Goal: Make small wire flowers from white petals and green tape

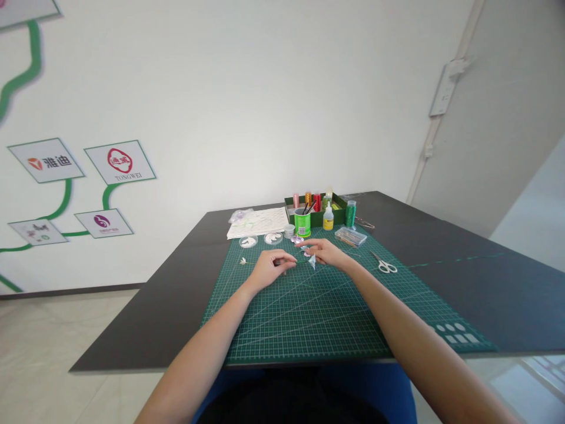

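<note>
Over the middle of the cutting mat [304, 318], my left hand [272, 268] has its thumb and fingertips pinched on a thin green stem [302, 262]. A small pale blue-white flower piece [312, 261] shows at the stem's right end, just below my right hand [325, 252]. That hand's index finger stretches leftward, close to small pinkish petals [297, 239]; whether it touches them I cannot tell. Its lower fingers are partly hidden. A small white flower [243, 261] lies on the mat left of my left hand.
Two shallow dishes [248, 242] with white pieces stand beyond my hands. Behind are a green can [302, 224] of tools, a glue bottle [328, 218], a green box [339, 217] of thread spools and a white textured sheet [260, 222]. Scissors [385, 266] and a clear case [351, 237] lie right.
</note>
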### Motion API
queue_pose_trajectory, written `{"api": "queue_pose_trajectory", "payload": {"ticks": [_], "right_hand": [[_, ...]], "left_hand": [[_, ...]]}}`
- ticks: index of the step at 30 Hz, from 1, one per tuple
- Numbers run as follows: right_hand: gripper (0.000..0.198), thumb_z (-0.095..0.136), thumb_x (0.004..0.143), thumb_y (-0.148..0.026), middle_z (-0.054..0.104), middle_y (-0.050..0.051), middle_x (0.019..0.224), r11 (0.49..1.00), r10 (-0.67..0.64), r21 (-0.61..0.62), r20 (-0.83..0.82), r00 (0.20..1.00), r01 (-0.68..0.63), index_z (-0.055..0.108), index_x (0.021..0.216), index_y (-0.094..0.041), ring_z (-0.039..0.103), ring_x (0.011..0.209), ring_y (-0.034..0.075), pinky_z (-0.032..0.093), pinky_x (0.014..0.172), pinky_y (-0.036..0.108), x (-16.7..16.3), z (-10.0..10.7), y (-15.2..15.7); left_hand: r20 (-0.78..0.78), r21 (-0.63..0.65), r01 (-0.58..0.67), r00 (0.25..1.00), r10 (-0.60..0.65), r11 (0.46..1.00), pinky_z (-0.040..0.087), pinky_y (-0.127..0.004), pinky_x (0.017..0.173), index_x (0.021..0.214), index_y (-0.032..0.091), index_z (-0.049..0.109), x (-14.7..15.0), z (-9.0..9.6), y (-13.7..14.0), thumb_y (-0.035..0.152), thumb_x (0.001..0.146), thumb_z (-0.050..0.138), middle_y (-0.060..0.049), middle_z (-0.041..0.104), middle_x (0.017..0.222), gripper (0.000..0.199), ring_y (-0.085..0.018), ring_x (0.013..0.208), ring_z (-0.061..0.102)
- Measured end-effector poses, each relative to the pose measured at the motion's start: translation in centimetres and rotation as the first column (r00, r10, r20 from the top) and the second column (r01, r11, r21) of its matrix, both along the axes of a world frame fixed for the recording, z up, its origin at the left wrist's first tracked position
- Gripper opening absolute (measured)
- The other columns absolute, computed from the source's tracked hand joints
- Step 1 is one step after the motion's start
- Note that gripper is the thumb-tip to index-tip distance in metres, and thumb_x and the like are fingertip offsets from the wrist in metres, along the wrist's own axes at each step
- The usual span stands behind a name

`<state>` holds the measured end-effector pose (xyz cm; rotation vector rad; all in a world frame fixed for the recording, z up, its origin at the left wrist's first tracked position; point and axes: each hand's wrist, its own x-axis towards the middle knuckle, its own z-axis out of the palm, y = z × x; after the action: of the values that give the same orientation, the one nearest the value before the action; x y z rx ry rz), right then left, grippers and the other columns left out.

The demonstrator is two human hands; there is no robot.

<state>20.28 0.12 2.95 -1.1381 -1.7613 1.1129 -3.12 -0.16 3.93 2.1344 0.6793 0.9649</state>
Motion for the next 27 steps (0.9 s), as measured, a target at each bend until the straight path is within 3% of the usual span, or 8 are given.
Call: {"api": "queue_pose_trajectory", "payload": {"ticks": [8,12,19,27], "right_hand": [[0.052,0.058,0.079,-0.036,0.039,-0.010,0.041,0.994,0.109,-0.021,0.084,0.991,-0.107,0.063,0.122,-0.007,0.032,0.036,0.007,0.026,0.039,0.020,-0.7,-1.1,0.4],[0.054,0.055,0.083,-0.037,0.039,-0.011,0.043,0.990,0.143,-0.021,0.103,0.984,-0.142,0.060,0.126,-0.006,0.032,0.036,0.007,0.028,0.039,0.020,-0.5,-0.8,0.2],[0.051,0.054,0.085,-0.036,0.040,-0.010,0.044,0.984,0.176,-0.026,0.149,0.973,-0.174,0.062,0.127,-0.007,0.033,0.037,0.007,0.027,0.040,0.019,-0.6,-0.2,-0.3],[0.051,0.054,0.086,-0.037,0.041,-0.009,0.045,0.982,0.189,-0.019,0.170,0.967,-0.188,0.062,0.128,-0.008,0.035,0.038,0.007,0.029,0.041,0.020,-0.7,-0.1,-0.5]], "left_hand": [[0.164,-0.096,-0.086,0.981,0.101,0.992,0.044,-0.022,0.051,0.087,0.014,0.074,-0.1,-0.6,1.0,0.039,0.077,0.073,-0.001,0.063,0.059,0.027,-0.011,0.049,0.056],[0.228,-0.158,-0.123,0.961,0.158,0.980,0.044,-0.021,0.049,0.087,0.014,0.072,-0.1,-0.3,1.2,0.038,0.074,0.075,0.000,0.064,0.060,0.027,-0.010,0.049,0.056],[0.219,-0.174,-0.204,0.946,0.240,0.963,0.042,-0.022,0.047,0.090,0.014,0.070,-0.2,-0.1,1.3,0.042,0.075,0.072,-0.002,0.067,0.065,0.031,-0.012,0.051,0.057],[0.262,-0.194,-0.212,0.930,0.259,0.958,0.043,-0.022,0.048,0.088,0.015,0.070,-0.3,-0.2,1.5,0.039,0.074,0.074,0.002,0.062,0.057,0.028,-0.011,0.049,0.056]]}}
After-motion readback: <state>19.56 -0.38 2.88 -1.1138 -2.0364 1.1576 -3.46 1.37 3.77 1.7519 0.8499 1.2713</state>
